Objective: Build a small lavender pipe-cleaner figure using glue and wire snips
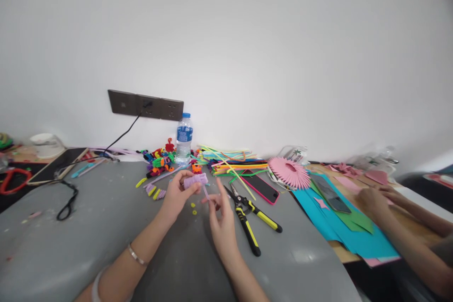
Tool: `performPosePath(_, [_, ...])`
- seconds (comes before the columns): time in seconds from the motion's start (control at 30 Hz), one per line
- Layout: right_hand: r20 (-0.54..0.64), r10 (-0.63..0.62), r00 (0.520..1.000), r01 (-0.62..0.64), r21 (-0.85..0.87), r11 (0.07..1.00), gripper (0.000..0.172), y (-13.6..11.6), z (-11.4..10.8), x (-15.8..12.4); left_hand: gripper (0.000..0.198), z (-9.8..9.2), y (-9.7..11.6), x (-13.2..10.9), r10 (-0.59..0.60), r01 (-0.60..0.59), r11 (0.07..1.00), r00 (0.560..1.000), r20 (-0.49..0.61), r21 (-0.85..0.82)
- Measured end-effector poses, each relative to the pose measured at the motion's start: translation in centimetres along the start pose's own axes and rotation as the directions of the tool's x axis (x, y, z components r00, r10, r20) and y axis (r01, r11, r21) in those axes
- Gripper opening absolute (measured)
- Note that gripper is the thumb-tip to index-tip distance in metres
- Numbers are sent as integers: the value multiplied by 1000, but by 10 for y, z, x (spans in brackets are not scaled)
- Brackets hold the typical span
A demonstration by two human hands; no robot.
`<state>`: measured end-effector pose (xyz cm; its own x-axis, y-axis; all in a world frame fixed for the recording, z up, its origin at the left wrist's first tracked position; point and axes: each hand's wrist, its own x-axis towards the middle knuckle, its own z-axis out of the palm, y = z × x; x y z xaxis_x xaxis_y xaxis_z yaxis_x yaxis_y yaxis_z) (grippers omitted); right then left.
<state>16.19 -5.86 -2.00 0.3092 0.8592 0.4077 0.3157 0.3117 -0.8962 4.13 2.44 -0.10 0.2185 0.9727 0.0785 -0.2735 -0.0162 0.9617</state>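
My left hand [177, 194] is closed round a small purple pipe-cleaner coil [196, 180], held just above the grey table [88, 236]. A thin purple stem [205, 192] hangs from the coil. My right hand [220, 214] pinches the lower end of that stem between thumb and fingers. Small yellow bits [193, 208] lie on the table under my hands. Yellow-handled pliers [249, 219] lie just right of my right hand.
Beyond my hands are a water bottle [184, 138], a heap of coloured pipe cleaners [231, 159], small bright pipe-cleaner figures [160, 160], a pink-cased phone [261, 186] and a pink paper fan [289, 171]. Another person's hands [375, 198] rest on coloured paper sheets [354, 231] at right. Black scissors [68, 203] lie left.
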Motion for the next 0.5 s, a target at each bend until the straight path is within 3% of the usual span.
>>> performPosePath(0.13, [76,-11,997,23,-153,988,33,2,-7,4,33,-4,-1,1,97,-101,975,995,30,196])
performPosePath(0.3, [170,-1,985,47,-265,963,15,-4,-28,13,22,-5,-1,0,194,-231,844,973,126,484])
performPosePath(0.4, [254,-39,966,108,-264,959,11,-12,-44,21,21,-3,-1,0,211,-288,799,956,202,528])
performPosePath(0.5, [339,-112,934,242,-371,896,13,-20,-59,31,22,0,-2,-1,150,-285,817,944,293,501])
